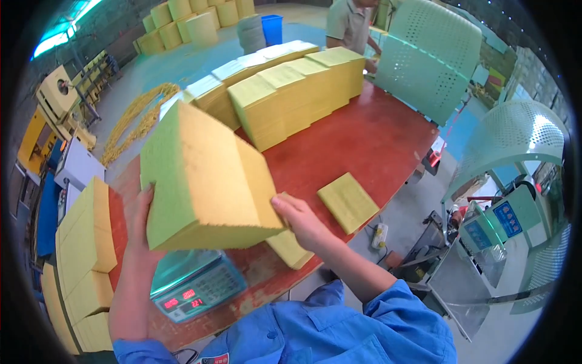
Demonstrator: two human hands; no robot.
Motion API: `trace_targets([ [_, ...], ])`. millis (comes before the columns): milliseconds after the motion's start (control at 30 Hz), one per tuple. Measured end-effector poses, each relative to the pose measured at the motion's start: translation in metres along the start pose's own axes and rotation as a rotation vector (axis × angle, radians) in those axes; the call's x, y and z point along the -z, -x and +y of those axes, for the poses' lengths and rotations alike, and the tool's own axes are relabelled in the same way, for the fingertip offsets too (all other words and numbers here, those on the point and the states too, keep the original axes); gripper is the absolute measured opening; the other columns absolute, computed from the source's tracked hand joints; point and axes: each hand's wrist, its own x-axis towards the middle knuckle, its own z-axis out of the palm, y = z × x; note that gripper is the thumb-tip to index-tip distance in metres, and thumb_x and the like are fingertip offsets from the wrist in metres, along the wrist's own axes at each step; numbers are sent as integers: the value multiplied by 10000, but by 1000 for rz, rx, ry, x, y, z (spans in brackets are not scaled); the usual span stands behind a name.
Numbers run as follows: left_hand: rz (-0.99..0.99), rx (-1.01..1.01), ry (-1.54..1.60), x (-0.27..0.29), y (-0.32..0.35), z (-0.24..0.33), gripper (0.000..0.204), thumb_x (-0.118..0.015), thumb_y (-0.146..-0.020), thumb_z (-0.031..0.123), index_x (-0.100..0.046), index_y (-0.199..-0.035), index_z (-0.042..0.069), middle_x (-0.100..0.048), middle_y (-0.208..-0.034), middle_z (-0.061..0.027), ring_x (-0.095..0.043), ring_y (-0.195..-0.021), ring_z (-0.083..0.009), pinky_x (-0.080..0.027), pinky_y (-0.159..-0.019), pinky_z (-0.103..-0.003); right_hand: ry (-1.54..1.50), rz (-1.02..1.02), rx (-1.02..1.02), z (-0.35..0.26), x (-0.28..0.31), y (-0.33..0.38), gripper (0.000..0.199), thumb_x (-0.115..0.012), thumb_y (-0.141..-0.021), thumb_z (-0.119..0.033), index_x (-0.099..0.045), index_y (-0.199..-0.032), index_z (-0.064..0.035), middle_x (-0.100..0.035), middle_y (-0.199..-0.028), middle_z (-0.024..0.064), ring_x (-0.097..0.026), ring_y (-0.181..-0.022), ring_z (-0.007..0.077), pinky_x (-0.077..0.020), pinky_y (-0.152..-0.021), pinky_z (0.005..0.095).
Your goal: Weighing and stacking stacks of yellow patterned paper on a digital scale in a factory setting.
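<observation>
1. Two hands clamping one thick stack of yellow paper point(203, 179): left hand point(140, 227) pressing flat against its greenish cut edge, right hand point(300, 219) gripping the opposite edge, fingers wrapped on.
2. Hanging tilted in the air, clear of the red table point(370, 142), directly over a digital scale point(194, 284) with red digits glowing.
3. Judging by that position, sitting at the weighing step; whether coming off the scale or going on, impossible to tell from one view.
4. Lying just beyond the right hand: a thin yellow sheaf point(348, 202) flat on the table, and a second thin sheaf point(290, 247) partly hidden under the wrist.
5. Standing in a long row of yellow stacks point(285, 91) across the far side of the table, with more yellow blocks point(82, 242) piled at the left.
6. Calling next, probably, for level, square handling with both palms keeping pressure on, so loose sheets avoid fanning out.
7. Working at the far end: another person point(348, 24) in a light shirt.
</observation>
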Motion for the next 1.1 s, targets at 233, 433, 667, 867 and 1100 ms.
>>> trace_targets([
  [233, 131, 768, 797, -140, -119, 39, 516, -576, -936, 336, -474, -1374, 81, -595, -1290, -91, -588, -1158, -218, -466, -979, -379, -83, 45, -29, -38, 138, -52, 365, -471, -1019, -287, -573, -1242, -18, -661, -1099, 70, -625, -1026, 174, -559, -780, 365],
  [433, 233, 988, 1032, -147, -125, 0, 523, -539, -955, 430, -504, -1370, 113, -611, -1286, -80, -589, -1162, -220, -466, -975, -402, -126, -264, -370, -22, 161, -121, 421, -418, -1037, -328, -489, -1355, -62, -594, -1247, 93, -595, -1104, 222, -567, -801, 445],
  [667, 409, 1051, 958, -96, -99, -80, 599, -648, -892, 438, -476, -1395, 162, -577, -1317, -84, -545, -1222, -291, -479, -918, -574, -166, -380, -549, 63, 101, -242, 432, -423, -1027, -354, -507, -1330, -58, -586, -1266, 110, -585, -1121, 253, -553, -832, 465],
  [867, 269, 1218, 1005, -118, -106, -144, 715, -660, -850, 513, -399, -1443, 210, -407, -1472, -129, -402, -1330, -415, -347, -946, -762, -59, -177, -443, 83, 98, -267, 480, -494, -1003, -349, -470, -1355, -23, -558, -1287, 150, -571, -1137, 286, -545, -855, 438],
  [1100, 256, 1315, 831, -148, -154, -171, 815, -665, -808, 566, -371, -1458, 174, -345, -1500, -168, -319, -1365, -447, -296, -985, -761, 647, -112, 130, 79, 98, -233, 322, -652, -884, -169, -593, -1152, -1, -682, -1059, 170, -669, -975, 244, -515, -865, 354],
])
